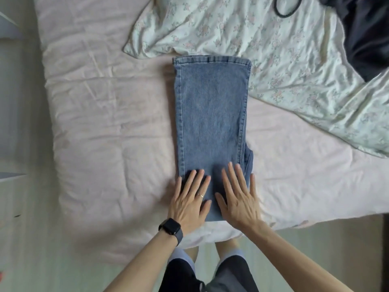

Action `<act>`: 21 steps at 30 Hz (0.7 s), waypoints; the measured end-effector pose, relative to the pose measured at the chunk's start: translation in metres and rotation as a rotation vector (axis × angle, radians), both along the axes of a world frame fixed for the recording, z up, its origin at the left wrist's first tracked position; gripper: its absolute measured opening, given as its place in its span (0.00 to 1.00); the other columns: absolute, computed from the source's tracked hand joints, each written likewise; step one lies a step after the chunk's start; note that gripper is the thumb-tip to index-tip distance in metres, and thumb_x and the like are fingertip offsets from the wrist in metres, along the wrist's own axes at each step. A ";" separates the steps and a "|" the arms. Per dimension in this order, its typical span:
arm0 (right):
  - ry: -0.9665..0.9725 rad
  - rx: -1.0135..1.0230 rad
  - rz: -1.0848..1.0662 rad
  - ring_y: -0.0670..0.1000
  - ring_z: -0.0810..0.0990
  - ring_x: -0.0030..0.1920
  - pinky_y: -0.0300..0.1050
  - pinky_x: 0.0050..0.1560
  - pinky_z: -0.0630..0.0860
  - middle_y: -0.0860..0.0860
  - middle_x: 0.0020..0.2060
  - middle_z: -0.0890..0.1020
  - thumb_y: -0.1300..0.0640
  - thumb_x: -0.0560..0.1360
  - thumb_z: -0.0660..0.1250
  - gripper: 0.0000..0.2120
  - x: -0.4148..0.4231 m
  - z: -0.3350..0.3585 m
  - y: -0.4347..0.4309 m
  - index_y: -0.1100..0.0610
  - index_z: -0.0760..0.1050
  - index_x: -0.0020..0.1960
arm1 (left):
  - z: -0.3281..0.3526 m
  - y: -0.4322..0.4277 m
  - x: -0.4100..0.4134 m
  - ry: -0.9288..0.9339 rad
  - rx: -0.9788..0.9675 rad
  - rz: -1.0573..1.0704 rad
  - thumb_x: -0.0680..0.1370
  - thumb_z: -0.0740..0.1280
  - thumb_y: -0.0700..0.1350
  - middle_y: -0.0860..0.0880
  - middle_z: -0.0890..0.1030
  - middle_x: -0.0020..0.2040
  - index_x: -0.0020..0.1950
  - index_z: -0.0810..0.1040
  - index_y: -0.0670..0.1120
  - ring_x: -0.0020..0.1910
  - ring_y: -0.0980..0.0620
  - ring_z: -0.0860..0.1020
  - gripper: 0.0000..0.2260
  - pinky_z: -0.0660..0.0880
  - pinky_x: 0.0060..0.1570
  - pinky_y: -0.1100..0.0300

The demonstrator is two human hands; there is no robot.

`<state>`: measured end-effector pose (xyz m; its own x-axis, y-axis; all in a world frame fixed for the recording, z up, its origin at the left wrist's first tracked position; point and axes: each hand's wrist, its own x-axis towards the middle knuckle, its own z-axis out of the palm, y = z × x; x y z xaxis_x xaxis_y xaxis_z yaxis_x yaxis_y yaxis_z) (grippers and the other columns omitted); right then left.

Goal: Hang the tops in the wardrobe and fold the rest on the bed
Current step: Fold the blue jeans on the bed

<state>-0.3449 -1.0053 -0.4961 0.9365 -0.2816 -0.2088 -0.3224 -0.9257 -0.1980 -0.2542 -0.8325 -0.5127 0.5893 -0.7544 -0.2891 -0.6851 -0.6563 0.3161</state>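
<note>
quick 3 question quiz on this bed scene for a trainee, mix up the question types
1. True or false: the left hand and the right hand both press flat on the folded blue denim jeans.
2. Which wrist wears the black smartwatch? A left, B right, C neither.
3. Fill in: the jeans lie on a ___ bed sheet.
Key: 1 true; 2 A; 3 pink.

Blue jeans (211,123) lie folded lengthwise, flat on the pink bed (105,123).
</note>
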 end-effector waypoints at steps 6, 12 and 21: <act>0.135 0.058 0.101 0.59 0.53 0.81 0.65 0.77 0.54 0.58 0.81 0.56 0.52 0.67 0.61 0.43 -0.055 0.020 0.042 0.60 0.59 0.81 | 0.002 0.036 -0.040 -0.014 0.075 -0.190 0.76 0.61 0.62 0.40 0.48 0.82 0.82 0.52 0.46 0.81 0.39 0.47 0.40 0.50 0.77 0.39; 0.244 -0.071 0.079 0.57 0.64 0.77 0.62 0.72 0.69 0.56 0.78 0.64 0.61 0.77 0.49 0.30 -0.055 0.005 0.044 0.58 0.65 0.78 | -0.007 0.030 -0.039 -0.154 0.206 -0.229 0.80 0.54 0.45 0.39 0.52 0.81 0.82 0.50 0.46 0.79 0.38 0.54 0.30 0.59 0.75 0.41; 0.316 -0.065 0.075 0.55 0.51 0.81 0.61 0.78 0.56 0.53 0.81 0.52 0.59 0.81 0.43 0.29 -0.062 0.005 0.047 0.55 0.50 0.82 | 0.005 0.027 -0.045 -0.256 0.245 -0.266 0.79 0.51 0.43 0.42 0.71 0.74 0.76 0.70 0.49 0.72 0.41 0.71 0.25 0.73 0.67 0.46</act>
<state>-0.4066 -0.9579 -0.4913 0.8470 -0.2362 -0.4763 -0.2887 -0.9566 -0.0391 -0.2995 -0.8050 -0.5081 0.4600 -0.8167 -0.3484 -0.8761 -0.4812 -0.0289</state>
